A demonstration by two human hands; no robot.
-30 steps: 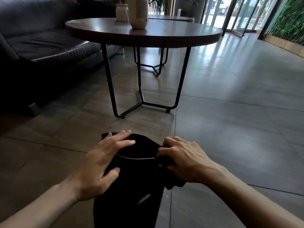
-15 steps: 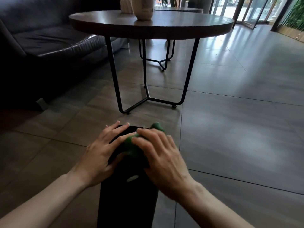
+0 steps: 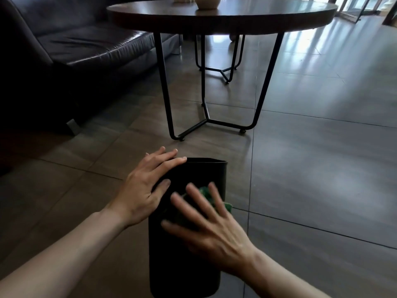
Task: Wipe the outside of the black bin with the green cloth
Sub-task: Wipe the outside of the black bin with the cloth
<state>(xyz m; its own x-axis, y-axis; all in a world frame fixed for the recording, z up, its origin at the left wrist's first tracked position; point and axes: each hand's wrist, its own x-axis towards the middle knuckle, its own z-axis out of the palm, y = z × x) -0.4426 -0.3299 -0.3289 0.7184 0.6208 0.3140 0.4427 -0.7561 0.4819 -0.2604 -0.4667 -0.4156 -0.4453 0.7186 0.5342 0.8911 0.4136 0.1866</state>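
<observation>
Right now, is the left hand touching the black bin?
Touching. The head view shows the left hand flat on the black bin's upper left side, fingers at its rim, thumb on the wall, no gap.

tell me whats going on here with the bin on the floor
A person is wiping a black bin that stands on the tiled floor in front of a round table. The left hand rests flat on the bin's upper left side near the rim, steadying it. The right hand presses a green cloth flat against the outside wall facing the person, fingers spread. A dark sofa sits off to the left.
</observation>
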